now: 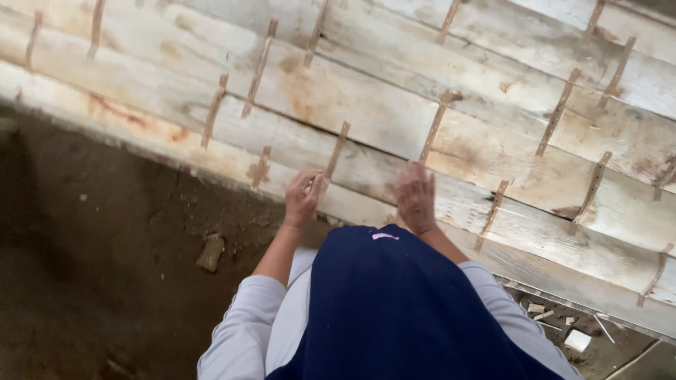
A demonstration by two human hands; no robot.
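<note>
Here the left hand [303, 197] curls its fingers around a thin wooden strip [335, 153] running away up the planks [394, 112], while the right hand [417, 195] lies flat, open, beside it.

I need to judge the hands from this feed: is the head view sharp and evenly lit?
Head view: right hand is motion-blurred, left hand sharper; the pale weathered wooden planks are brightly and evenly lit without glare; the dark brown dirt floor falls into shadow at lower left.

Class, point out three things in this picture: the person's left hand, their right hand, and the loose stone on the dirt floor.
left hand [303, 199], head view, back of the hand.
right hand [416, 197], head view, back of the hand.
stone [210, 253], head view, its top face.
</note>
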